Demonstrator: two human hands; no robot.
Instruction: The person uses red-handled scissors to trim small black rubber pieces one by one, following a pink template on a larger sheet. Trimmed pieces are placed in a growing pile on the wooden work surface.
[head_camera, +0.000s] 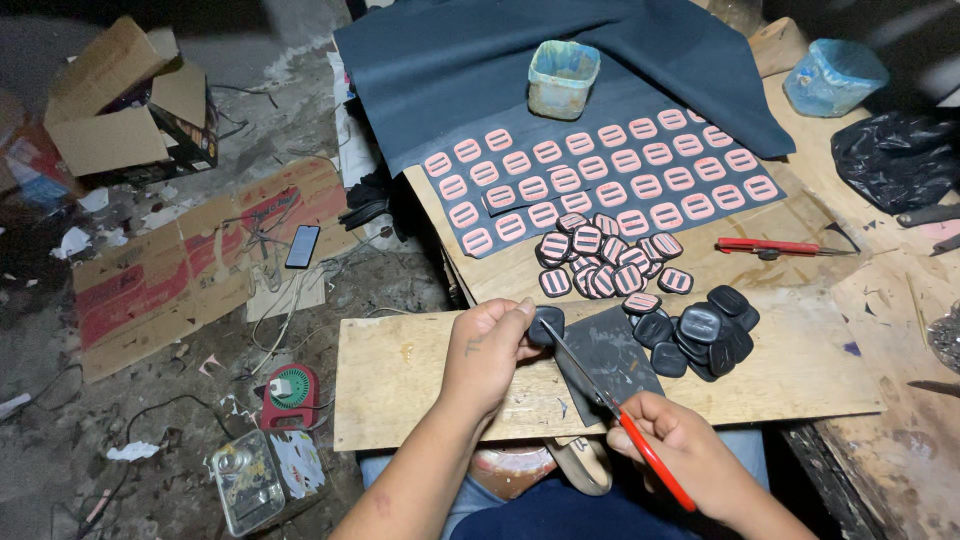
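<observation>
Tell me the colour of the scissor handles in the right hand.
Red, on the scissors in the right hand; head view.

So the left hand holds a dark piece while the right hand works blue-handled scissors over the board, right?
Not quite: the scissors in the right hand have red handles, not blue, as the head view shows. The left hand does hold a dark piece over the board.

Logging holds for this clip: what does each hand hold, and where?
Left hand pinches a small dark cut piece by its left edge. Right hand holds red-handled scissors by the handles.
</observation>
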